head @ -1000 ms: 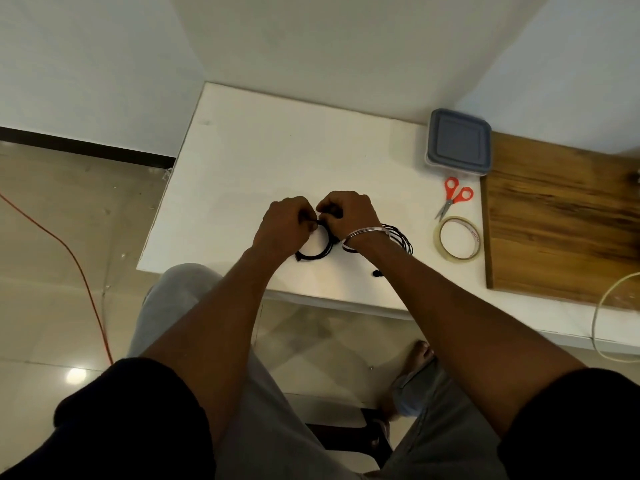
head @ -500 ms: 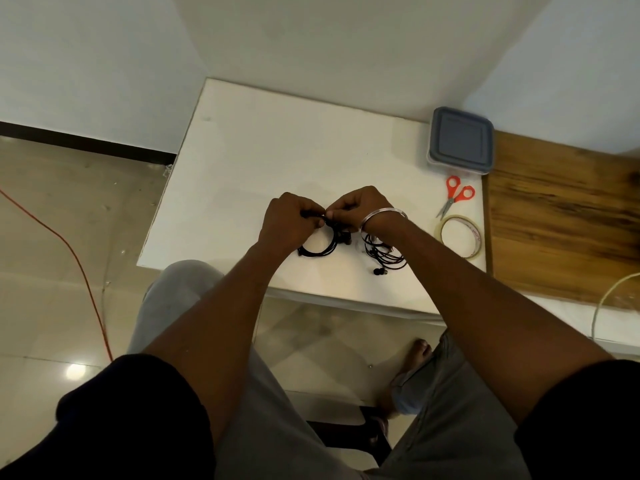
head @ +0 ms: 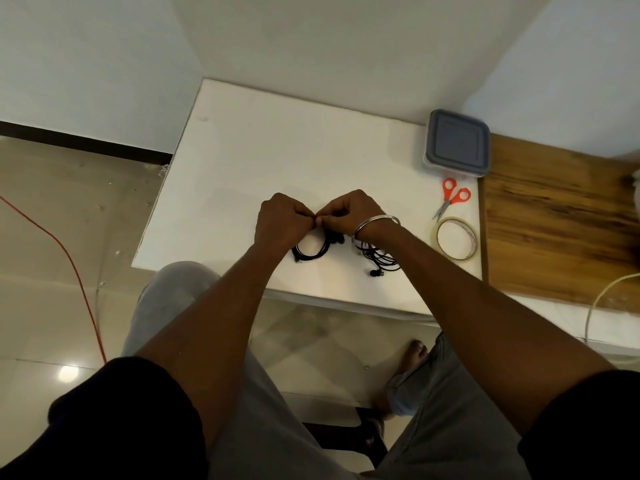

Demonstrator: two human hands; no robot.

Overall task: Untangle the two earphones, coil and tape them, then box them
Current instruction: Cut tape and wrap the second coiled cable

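A black coiled earphone lies on the white table under my two hands. My left hand and my right hand meet fingertip to fingertip above it and pinch its top; what exactly sits between the fingertips is too small to make out. A second black earphone lies in a loose bundle just right of the coil, partly under my right wrist, untouched. A roll of clear tape, red-handled scissors and a closed grey-lidded box sit at the table's right side.
A brown wooden board adjoins the table on the right. A pale cable loops over its near edge. An orange cord runs across the floor at left. My knees are under the table's front edge.
Both hands rose slightly and closed together over the coil's top. My right wrist shifted, uncovering more of the second earphone bundle.
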